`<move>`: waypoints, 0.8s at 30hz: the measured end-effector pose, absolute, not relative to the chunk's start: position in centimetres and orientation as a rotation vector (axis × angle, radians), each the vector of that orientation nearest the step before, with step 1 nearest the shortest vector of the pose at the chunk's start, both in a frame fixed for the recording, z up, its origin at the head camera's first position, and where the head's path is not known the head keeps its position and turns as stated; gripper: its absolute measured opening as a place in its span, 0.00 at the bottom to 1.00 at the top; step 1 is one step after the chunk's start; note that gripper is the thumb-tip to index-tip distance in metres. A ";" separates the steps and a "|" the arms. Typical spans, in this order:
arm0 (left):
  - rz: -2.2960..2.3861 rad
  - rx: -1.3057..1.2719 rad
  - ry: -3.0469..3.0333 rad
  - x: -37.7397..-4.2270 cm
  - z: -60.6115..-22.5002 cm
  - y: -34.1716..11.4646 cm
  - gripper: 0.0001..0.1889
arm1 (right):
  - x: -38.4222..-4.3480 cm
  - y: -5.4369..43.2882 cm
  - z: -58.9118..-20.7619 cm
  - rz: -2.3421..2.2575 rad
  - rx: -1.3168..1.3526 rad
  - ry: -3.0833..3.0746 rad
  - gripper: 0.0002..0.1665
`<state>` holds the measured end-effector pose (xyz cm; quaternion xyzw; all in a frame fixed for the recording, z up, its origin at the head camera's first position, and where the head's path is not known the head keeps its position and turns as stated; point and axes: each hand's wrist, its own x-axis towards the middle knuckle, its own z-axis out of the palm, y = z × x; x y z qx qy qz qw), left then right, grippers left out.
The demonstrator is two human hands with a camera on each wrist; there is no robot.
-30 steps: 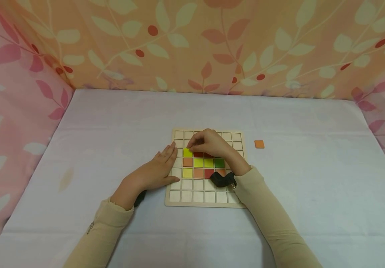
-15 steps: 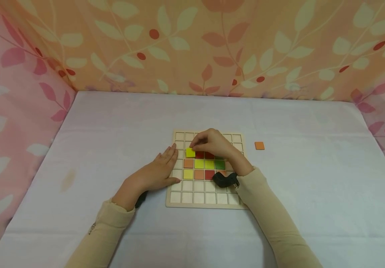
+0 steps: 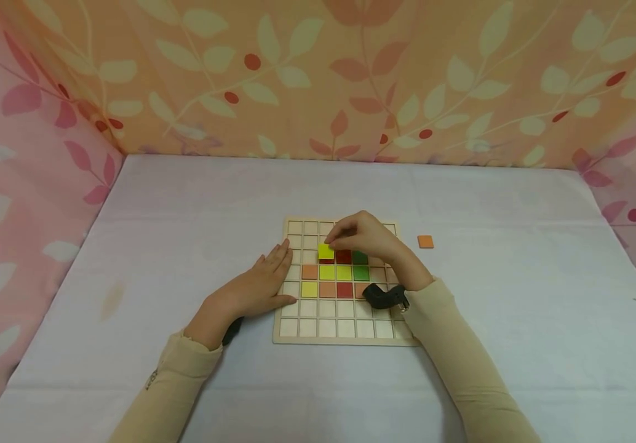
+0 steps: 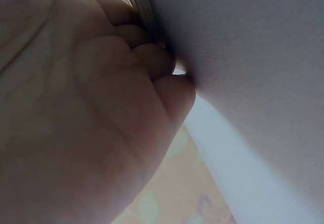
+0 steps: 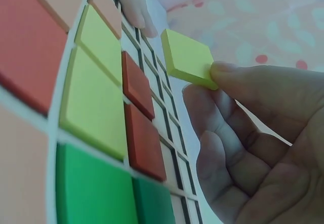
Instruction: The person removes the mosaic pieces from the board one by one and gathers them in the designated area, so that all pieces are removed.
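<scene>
A square yellow tile [image 3: 326, 251] is pinched between the thumb and fingers of my right hand [image 3: 365, 237]. In the right wrist view this yellow tile [image 5: 188, 57] hangs in the air, apart from the grid board. My left hand [image 3: 259, 280] lies with extended fingers along the left edge of the pale wooden grid board [image 3: 345, 340]. Several coloured tiles sit in the board's cells: red tiles [image 3: 343, 256], yellow tiles [image 3: 344, 272], green tiles [image 3: 361, 273] and orange tiles [image 3: 309, 272]. The held tile partly covers a red one in the head view.
A loose orange tile [image 3: 425, 242] lies on the white tablecloth [image 3: 517, 277] to the right of the board. Floral cloth [image 3: 296, 111] hangs behind the table and at both sides. A black band [image 3: 384, 296] sits on my right wrist.
My right hand has shifted right with the yellow tile, from over the left cell of its row to in front of the red tile. The left hand stays at the board's edge.
</scene>
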<state>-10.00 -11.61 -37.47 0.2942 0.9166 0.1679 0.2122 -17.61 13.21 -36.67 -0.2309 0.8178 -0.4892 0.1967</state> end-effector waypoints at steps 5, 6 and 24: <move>0.478 0.815 2.547 -10.0 -37.7 -11.6 0.46 | -17.4 14.1 -36.6 -1.398 -0.606 2.272 0.05; 0.480 0.816 2.547 -10.0 -37.7 -11.6 0.47 | -17.3 14.3 -36.6 -1.403 -0.599 2.266 0.05; 0.485 0.821 2.548 -9.9 -37.7 -11.6 0.46 | -16.2 16.9 -36.5 -1.432 -0.536 2.292 0.05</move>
